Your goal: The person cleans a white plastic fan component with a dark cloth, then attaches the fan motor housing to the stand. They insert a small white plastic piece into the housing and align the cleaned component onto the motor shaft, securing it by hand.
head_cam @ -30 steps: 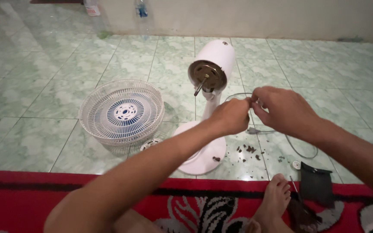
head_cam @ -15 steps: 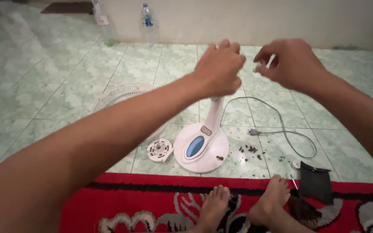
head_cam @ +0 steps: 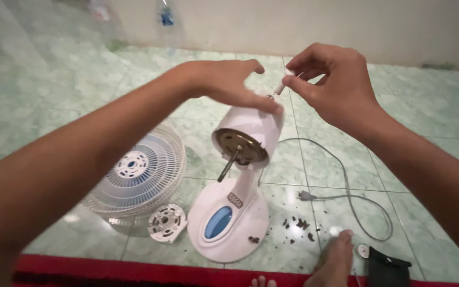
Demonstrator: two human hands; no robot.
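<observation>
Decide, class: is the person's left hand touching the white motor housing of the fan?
Touching. The head view shows the left hand laid over the top of the motor housing, its fingers pressed on the white shell with no gap.

Green tiled floor (head_cam: 54,95) with fan parts.
Below the hands (head_cam: 229,82) stands the fan base (head_cam: 228,223); grille (head_cam: 139,175), cord (head_cam: 346,196), pouch (head_cam: 388,268), rug (head_cam: 134,271) lie around.

Open tiled floor (head_cam: 54,95) beyond and left of the fan body (head_cam: 240,175). Blocked at near left by the grille (head_cam: 139,175) and small round cap (head_cam: 167,222); at right by the looping cord (head_cam: 346,191), dark debris (head_cam: 298,224) and black pouch (head_cam: 386,268).
</observation>
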